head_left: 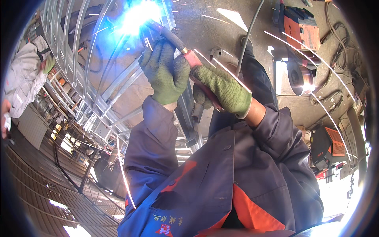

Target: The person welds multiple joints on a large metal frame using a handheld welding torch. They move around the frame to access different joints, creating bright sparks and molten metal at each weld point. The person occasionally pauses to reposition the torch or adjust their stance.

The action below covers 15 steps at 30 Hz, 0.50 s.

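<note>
One dark grey work jacket with an orange inner collar (268, 170), worn by the person, fills the lower middle of our view, its sleeves reaching up to both hands.

Hands, two, each in a green fabric glove. Right hand (221, 89): closed around the red handle of one welding torch with a dark neck (192, 59), which slants up and leftward between the hands. Left hand (164, 73): fingers raised and partly bent, just below the torch's neck, thumb near the red handle; we cannot tell whether it grips or merely steadies.

Legs in dark trousers (258, 73): beyond the right forearm. One thin grey cable or rod (249, 33), we cannot tell which, descends from the upper edge toward the right glove.

Arc, one, blinding blue-white (138, 17): at the torch's far end, its glare hiding the tip and the metal there. Frame of silver metal bars (120, 82), partly curved: beside and beyond the left hand. Spark trails, several, thin and bright: mostly at right.

Farther off at right, we list one orange-and-black boxy machine (308, 33), one black machine with an orange grille (329, 146) and loose dark cables (337, 55).

At far left: one co-worker in light grey clothing (23, 73), with a green-gloved hand.
</note>
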Tool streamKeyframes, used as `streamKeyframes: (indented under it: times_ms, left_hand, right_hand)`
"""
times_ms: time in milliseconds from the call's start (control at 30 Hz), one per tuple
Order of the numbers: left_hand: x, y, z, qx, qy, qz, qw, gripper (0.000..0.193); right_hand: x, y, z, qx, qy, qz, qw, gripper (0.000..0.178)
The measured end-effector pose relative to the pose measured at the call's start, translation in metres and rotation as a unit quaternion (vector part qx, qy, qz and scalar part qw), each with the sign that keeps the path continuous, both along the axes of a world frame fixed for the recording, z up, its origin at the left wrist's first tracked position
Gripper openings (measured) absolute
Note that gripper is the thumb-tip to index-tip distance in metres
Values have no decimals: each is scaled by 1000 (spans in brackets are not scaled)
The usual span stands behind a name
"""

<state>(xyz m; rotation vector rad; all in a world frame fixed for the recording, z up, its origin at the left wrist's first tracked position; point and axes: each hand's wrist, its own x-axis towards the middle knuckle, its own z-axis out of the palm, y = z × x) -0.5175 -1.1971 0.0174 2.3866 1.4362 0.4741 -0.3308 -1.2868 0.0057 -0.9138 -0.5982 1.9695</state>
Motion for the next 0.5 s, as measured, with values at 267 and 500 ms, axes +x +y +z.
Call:
streamKeyframes:
  times_ms: [267,500]
  left_hand:
    - [-4,-4,-1,16,10,6,1000,54]
    - [0,0,-3,20,3,-6,1000,58]
  right_hand:
    - [14,12,-4,-124,55,141,981,60]
    - [15,12,10,-241,107,99,960,69]
